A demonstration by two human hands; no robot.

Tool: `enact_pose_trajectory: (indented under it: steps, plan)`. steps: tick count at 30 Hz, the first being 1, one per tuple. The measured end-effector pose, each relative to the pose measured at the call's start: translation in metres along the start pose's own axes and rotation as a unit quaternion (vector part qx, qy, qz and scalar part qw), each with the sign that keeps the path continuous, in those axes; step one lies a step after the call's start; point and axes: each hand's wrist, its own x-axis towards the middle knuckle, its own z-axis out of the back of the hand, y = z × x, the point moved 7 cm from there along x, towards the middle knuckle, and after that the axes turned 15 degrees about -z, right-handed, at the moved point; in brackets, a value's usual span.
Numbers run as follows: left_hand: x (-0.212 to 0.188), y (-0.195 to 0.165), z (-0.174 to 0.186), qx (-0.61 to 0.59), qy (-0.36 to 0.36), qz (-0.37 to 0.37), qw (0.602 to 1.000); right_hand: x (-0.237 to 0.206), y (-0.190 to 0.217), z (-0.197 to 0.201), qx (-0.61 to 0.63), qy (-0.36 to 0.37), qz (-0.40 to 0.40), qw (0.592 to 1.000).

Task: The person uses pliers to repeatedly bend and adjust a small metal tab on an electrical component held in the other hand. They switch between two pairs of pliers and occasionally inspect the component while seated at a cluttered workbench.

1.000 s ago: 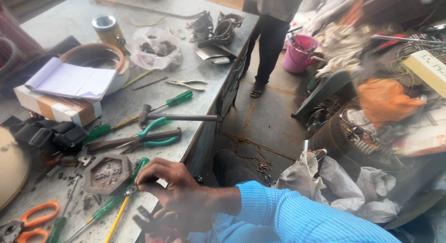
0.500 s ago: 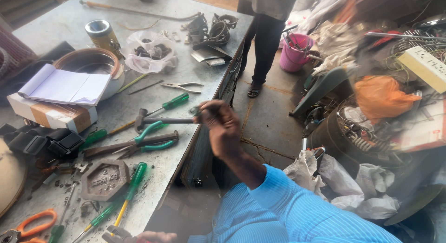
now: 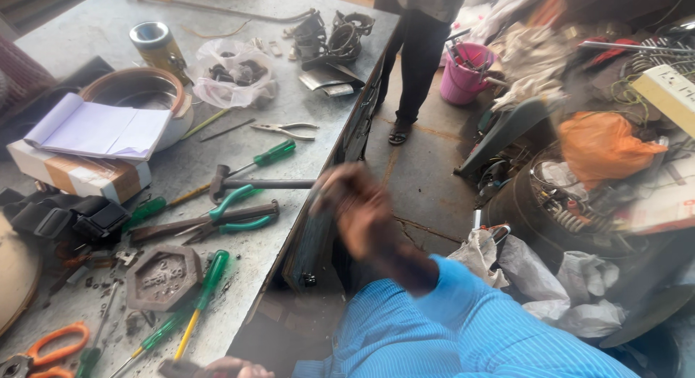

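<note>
Grey metal table (image 3: 304,81): the right hand (image 3: 358,208) has swung from the screwdrivers to the steel-handled hammer (image 3: 260,183), fingers blurred, grip unclear.

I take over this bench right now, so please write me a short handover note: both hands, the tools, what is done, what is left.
Right hand: blurred, at the free end of the hammer handle; grip cannot be told.
Left hand: only fingers show at the bottom edge, beside a small dark part.
Hammer: flat on the table, between the green screwdriver and the green pliers.
Done: hand at the hammer.
Left: hammer not yet lifted.
</note>
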Motion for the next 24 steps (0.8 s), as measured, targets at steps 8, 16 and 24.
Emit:
enact_pose_trajectory:
  steps: [8,16,24]
  plan:
    - [0.001,-0.013,0.012,0.009,-0.019,-0.026,0.999,-0.098,-0.108,-0.091,-0.057,0.230,-0.268,0.934]
    - [-0.040,-0.079,0.011,0.020,-0.048,-0.192,0.980,-0.109,-0.126,-0.099,-0.166,0.193,-0.308,0.917]
    - [-0.083,-0.101,0.020,-0.085,-0.080,-0.219,0.969,-0.100,-0.134,-0.123,-0.176,0.149,-0.269,0.935]
